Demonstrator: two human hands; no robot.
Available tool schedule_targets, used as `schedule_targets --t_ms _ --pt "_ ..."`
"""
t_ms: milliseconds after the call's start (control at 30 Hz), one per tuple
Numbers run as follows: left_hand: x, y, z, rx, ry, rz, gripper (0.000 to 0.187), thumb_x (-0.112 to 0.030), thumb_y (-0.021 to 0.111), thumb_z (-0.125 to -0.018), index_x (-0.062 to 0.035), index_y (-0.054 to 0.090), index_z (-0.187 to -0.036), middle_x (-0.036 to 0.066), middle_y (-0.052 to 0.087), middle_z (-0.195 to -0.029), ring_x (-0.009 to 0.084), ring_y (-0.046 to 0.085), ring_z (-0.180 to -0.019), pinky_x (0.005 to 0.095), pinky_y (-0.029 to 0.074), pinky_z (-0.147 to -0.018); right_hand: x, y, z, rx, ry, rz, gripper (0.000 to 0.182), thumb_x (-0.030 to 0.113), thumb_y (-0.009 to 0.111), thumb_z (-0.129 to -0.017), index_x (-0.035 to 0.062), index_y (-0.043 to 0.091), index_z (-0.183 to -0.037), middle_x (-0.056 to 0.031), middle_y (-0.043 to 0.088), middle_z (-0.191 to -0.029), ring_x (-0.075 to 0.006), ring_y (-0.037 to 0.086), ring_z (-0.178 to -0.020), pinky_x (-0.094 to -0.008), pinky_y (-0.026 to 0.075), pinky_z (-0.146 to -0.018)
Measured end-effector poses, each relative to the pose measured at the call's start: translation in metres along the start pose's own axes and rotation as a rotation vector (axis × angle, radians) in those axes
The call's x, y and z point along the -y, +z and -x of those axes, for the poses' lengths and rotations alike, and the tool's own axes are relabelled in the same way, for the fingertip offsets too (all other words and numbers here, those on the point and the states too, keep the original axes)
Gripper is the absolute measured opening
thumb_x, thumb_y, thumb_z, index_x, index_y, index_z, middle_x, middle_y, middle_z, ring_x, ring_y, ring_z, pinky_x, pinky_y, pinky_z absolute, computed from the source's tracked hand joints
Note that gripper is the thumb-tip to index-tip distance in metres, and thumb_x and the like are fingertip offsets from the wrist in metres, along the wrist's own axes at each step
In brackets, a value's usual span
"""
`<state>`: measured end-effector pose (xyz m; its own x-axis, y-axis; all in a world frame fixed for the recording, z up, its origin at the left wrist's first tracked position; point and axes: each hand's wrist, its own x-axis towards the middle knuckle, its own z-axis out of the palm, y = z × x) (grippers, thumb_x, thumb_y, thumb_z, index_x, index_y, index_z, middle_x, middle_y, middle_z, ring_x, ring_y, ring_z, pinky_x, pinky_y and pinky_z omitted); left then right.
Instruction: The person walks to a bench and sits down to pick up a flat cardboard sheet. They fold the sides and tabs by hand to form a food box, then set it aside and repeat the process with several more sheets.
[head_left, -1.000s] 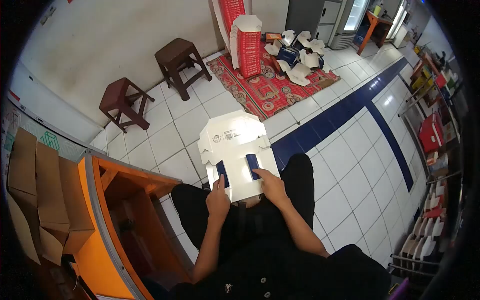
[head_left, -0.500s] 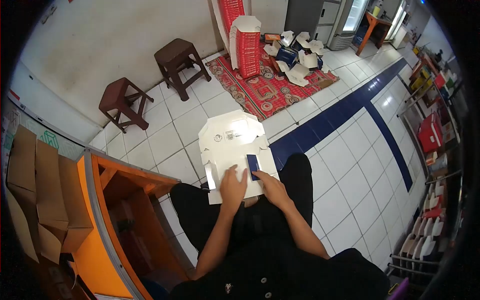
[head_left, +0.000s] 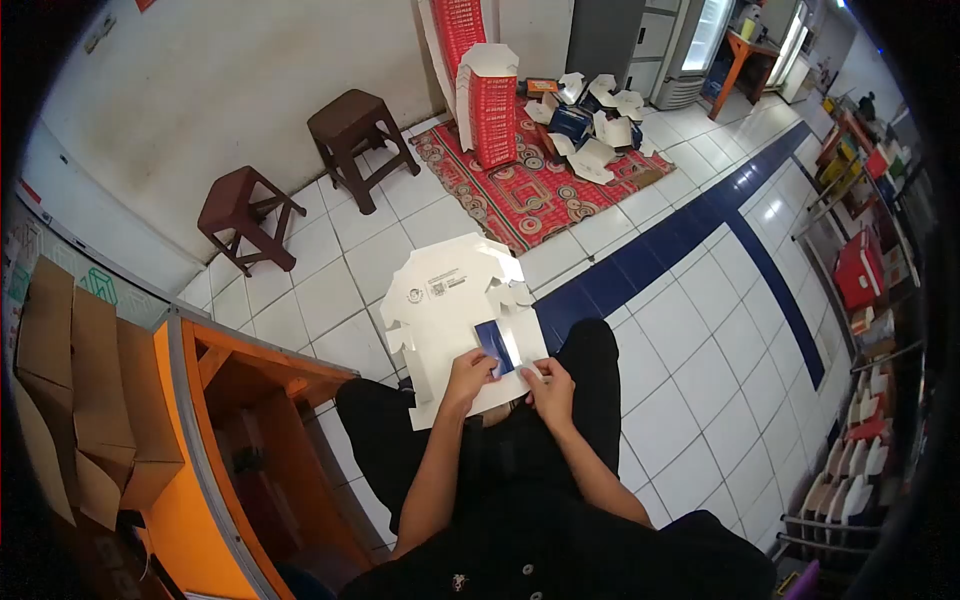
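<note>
A flat, partly folded cardboard box (head_left: 440,320), white inside with small printing near its far end, lies across my lap. On its right side a dark blue panel (head_left: 494,342) is folded over the white face. My left hand (head_left: 472,380) rests on the cardboard at the near end of this panel, its fingers bent and closed on the panel's edge. At the near right corner of the box my right hand (head_left: 551,390) pinches the cardboard between thumb and fingers. The undersides of both grips are hidden.
Two brown stools (head_left: 350,130) stand by the wall. A patterned red mat (head_left: 540,205) bears stacked red cartons (head_left: 493,115) and a heap of blue-and-white boxes (head_left: 590,130). Left of me is an orange cabinet (head_left: 215,490) with brown cardboard boxes (head_left: 100,370); shelving (head_left: 850,520) lines the right.
The box has tilted slightly and shifted left. My left hand has moved over to the blue panel, while my right hand has slid from it to the near right corner and closed there.
</note>
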<state>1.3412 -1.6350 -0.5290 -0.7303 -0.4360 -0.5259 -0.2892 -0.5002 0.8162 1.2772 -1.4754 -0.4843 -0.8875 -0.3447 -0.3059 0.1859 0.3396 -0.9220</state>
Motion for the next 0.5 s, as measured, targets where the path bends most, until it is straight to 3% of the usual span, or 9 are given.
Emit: schedule_targets --t_ms 33,100,133,167,233,267,400,500 --pt "0.000 0.002 0.001 0.018 0.004 0.023 0.019 -0.005 0.061 -0.086 0.0025 0.064 -0.103 0.006 0.065 -0.089 0.0117 0.062 -0.077 0.0271 0.055 -0.069 -0.004 0.004 -0.001 0.000 0.000 0.000 0.023 0.012 0.073 -0.082 -0.0044 0.064 -0.094 -0.0116 0.066 -0.081 -0.0174 0.065 -0.062 -0.0299 0.050 -0.055" --pt "0.002 0.006 0.004 0.003 0.047 0.015 0.019 -0.005 0.061 -0.087 0.0029 0.064 -0.104 0.007 0.065 -0.091 0.0121 0.062 -0.077 0.0275 0.056 -0.072 -0.010 0.011 -0.003 -0.042 -0.291 0.102 0.027 0.013 0.074 -0.080 -0.0035 0.066 -0.100 -0.0137 0.067 -0.082 -0.0232 0.066 -0.072 -0.0331 0.051 -0.065" --pt "0.004 0.008 0.004 -0.011 0.092 0.006 0.018 -0.004 0.060 -0.088 0.0033 0.064 -0.104 0.007 0.065 -0.094 0.0124 0.062 -0.077 0.0280 0.056 -0.075 -0.005 0.009 0.000 0.030 -0.314 0.156 0.031 0.014 0.071 -0.081 -0.0019 0.066 -0.107 -0.0166 0.065 -0.087 -0.0292 0.065 -0.080 -0.0365 0.050 -0.072" --pt "0.005 0.009 0.005 -0.009 0.091 0.005 0.018 -0.004 0.060 -0.088 0.0033 0.064 -0.104 0.007 0.065 -0.094 0.0124 0.062 -0.077 0.0280 0.056 -0.075 -0.006 0.010 0.001 0.028 -0.313 0.155 0.031 0.014 0.071 -0.081 -0.0019 0.066 -0.107 -0.0166 0.065 -0.087 -0.0292 0.065 -0.080 -0.0365 0.050 -0.072" --pt "0.007 0.013 0.007 0.023 0.216 -0.067 0.017 -0.003 0.058 -0.090 0.0036 0.063 -0.105 0.008 0.066 -0.096 0.0133 0.064 -0.081 0.0277 0.056 -0.076 -0.008 0.011 0.003 0.091 -0.514 0.364 0.030 0.012 0.069 -0.084 -0.0009 0.067 -0.110 -0.0171 0.065 -0.094 -0.0242 0.065 -0.070 -0.0333 0.052 -0.063" --pt "0.010 0.015 0.007 0.022 0.226 -0.056 0.017 -0.002 0.056 -0.092 0.0057 0.063 -0.106 0.009 0.066 -0.095 0.0139 0.065 -0.084 0.0271 0.057 -0.077 -0.009 0.013 0.004 0.100 -0.480 0.343 0.028 0.012 0.067 -0.085 -0.0001 0.067 -0.111 -0.0203 0.064 -0.099 -0.0291 0.065 -0.078 -0.0362 0.052 -0.070" --pt "0.025 0.018 0.008 0.019 0.269 -0.088 0.018 0.000 0.054 -0.092 0.0059 0.062 -0.107 0.008 0.067 -0.094 0.0132 0.065 -0.086 0.0271 0.057 -0.077 -0.008 0.012 0.001 0.050 -0.570 0.436 0.027 0.011 0.067 -0.085 0.0002 0.068 -0.110 -0.0199 0.065 -0.094 -0.0293 0.066 -0.077 -0.0363 0.052 -0.069" --pt "0.012 0.024 0.024 -0.011 0.272 -0.341 0.019 0.000 0.053 -0.093 0.0055 0.062 -0.108 0.009 0.068 -0.096 0.0123 0.065 -0.087 0.0273 0.057 -0.077 -0.005 0.014 0.002 0.026 -0.552 0.355 0.024 0.010 0.067 -0.085 -0.0003 0.068 -0.106 -0.0193 0.067 -0.089 -0.0305 0.067 -0.077 -0.0358 0.053 -0.069"
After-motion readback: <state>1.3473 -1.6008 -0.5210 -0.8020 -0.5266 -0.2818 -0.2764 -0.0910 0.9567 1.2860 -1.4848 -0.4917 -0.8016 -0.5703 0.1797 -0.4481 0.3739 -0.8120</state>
